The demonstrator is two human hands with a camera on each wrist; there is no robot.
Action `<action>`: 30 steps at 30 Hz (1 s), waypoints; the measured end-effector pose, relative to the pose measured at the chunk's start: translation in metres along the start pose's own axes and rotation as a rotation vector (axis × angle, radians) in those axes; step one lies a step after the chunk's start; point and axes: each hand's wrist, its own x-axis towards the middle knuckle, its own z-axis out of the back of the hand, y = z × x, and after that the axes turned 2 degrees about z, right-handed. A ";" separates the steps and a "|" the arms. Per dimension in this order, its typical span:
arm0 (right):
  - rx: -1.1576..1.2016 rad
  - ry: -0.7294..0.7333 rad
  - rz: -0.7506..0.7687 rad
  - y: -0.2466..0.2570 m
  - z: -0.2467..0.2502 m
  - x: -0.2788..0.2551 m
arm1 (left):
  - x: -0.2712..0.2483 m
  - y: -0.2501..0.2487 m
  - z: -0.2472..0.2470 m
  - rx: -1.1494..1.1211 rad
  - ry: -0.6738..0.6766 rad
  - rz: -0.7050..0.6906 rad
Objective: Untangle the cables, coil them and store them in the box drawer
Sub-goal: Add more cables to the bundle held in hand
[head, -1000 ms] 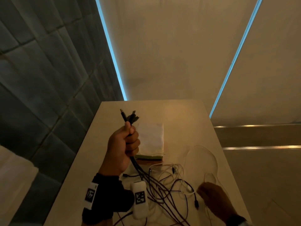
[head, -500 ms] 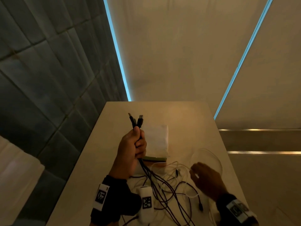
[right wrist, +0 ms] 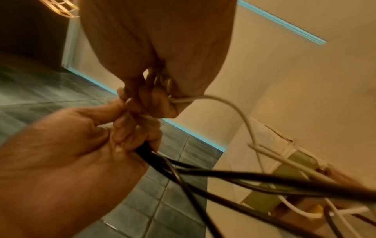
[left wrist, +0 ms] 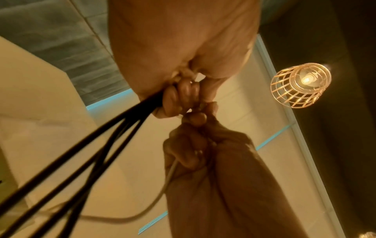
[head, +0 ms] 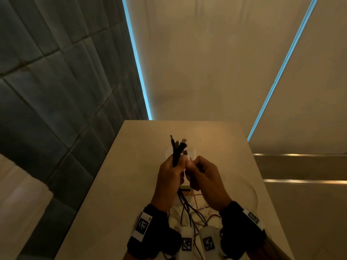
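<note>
My left hand (head: pixel 171 177) grips a bundle of black cables (head: pixel 176 152) upright above the table, their plugs sticking out past the fist. In the left wrist view the black cables (left wrist: pixel 85 153) run down from the curled fingers. My right hand (head: pixel 203 175) is raised right beside the left and pinches a thin white cable (right wrist: pixel 230 103), whose plug end (head: pixel 185 152) it holds against the bundle. The white cable (left wrist: pixel 168 182) trails down from that fist. More tangled black and white cables (head: pixel 189 209) lie on the table below both hands. The box (head: pixel 185 187) is mostly hidden behind the hands.
The beige table (head: pixel 122 184) is narrow, with a dark tiled wall (head: pixel 56 91) on the left and a drop at its right edge. A white cable loop (head: pixel 249 184) lies on the right side. A wire-cage lamp (left wrist: pixel 301 85) hangs overhead.
My right hand has risen from the cables on the table, bringing a white cable up to the left hand's bundle. The left hand kept its grip and shifted slightly right.
</note>
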 end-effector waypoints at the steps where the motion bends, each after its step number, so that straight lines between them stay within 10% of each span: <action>1: -0.012 0.033 -0.007 -0.005 0.000 -0.001 | 0.002 0.000 0.003 -0.023 -0.049 -0.005; 13: -0.189 0.155 0.086 -0.006 -0.008 0.003 | 0.005 -0.010 0.010 -0.117 -0.128 -0.082; 30: -0.509 0.224 -0.150 -0.143 0.024 0.000 | 0.002 -0.032 0.064 -0.571 -0.143 -0.023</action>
